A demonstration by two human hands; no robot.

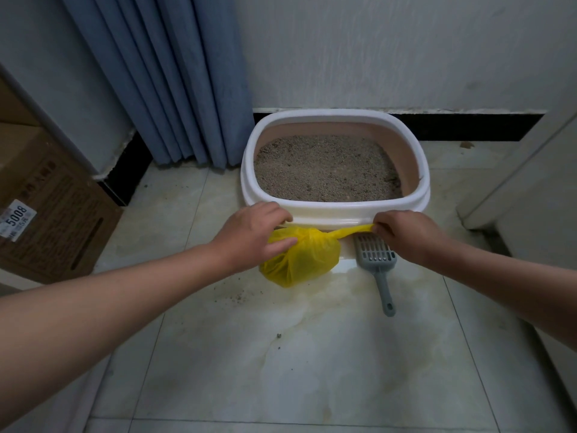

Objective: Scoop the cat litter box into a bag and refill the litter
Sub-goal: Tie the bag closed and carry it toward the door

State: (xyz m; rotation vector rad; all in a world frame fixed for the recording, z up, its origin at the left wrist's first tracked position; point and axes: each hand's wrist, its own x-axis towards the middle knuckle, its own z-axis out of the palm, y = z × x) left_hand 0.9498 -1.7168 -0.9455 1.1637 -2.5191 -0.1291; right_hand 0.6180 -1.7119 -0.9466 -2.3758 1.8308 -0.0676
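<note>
Yellow bag [304, 260] between left hand [253, 235] and right hand [406, 235], both gripping.

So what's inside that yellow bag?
The yellow bag bulges as if full, but its plastic hides the contents. The left hand holds its body, and the right hand pinches its twisted neck, stretched taut.

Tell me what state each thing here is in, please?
yellow bag: bulging, neck twisted shut, tail stretched sideways.
left hand: grips the bag's body.
right hand: pinches the bag's tail.
litter box: uncovered, holding litter.
litter scoop: lying flat on the floor, unheld.
</note>
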